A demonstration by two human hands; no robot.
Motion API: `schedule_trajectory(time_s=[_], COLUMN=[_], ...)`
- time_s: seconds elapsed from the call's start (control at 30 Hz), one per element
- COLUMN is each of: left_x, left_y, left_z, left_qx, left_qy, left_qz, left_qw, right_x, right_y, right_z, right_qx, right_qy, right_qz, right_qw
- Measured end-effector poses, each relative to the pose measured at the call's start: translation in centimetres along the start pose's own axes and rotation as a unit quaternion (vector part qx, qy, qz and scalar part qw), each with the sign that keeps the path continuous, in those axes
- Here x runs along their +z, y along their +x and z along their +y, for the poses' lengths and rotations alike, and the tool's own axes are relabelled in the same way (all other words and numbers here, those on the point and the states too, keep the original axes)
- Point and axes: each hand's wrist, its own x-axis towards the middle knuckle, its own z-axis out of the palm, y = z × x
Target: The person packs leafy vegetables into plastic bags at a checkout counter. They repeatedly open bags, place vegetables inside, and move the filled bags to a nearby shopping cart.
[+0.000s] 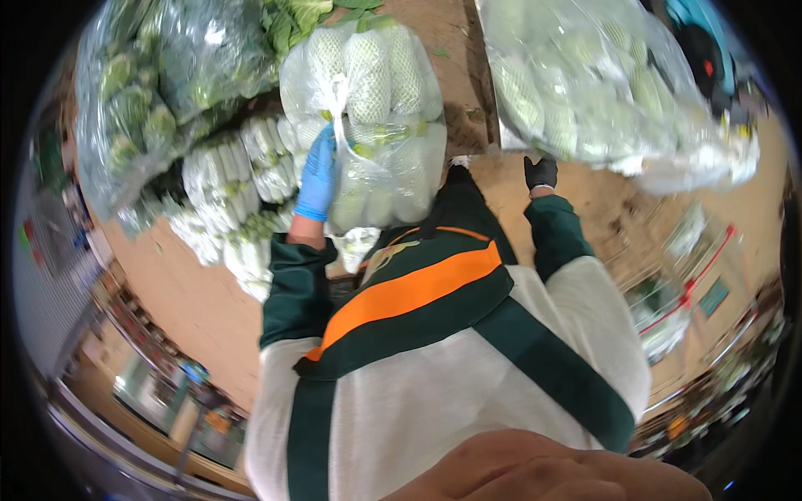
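A clear plastic bag packed with pale green oblong vegetables, many in white foam netting, hangs in front of my apron. It is gathered into a knot at the front. My left hand, in a blue glove, grips the plastic just below that knot, its fingertips partly hidden in the folds. In a black glove, my right hand is held out with the thumb apart and nothing in it. Just beyond it lies a larger clear bag of similar netted vegetables.
Bundles of wrapped pale vegetables lie to the left, beside a big bag of greens. Loose leaves show at the top. A clear-sided cart with a red handle stands to the right on the brown floor.
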Motion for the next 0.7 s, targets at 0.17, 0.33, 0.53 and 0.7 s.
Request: schedule_trajectory(time_s=[0.17, 0.33, 0.53, 0.7], left_x=[0.5, 0.1, -2.3, -2.8], left_y=[-0.2, -1.4, -1.7, 1.5], left_z=[1.9, 3.4, 5.2, 5.7], left_qx=[-0.047, -0.122, -0.032, -0.084], left_qy=[-0.096, -0.120, 0.139, 0.158], left_qz=[0.038, 0.100, 0.033, -0.099], left_qw=[0.994, 0.980, 0.989, 0.979], right_x=[-0.4, -0.7, 2.6, 0.6], right_y=[8.1, 7.6, -0.6, -9.8], right_z=[-0.8, -0.5, 6.8, 8.2], right_qx=[-0.017, 0.039, -0.060, -0.075], right_qy=[0.034, 0.094, 0.041, 0.197], right_qz=[-0.115, -0.198, -0.171, -0.365], right_qw=[0.993, 0.975, 0.983, 0.907])
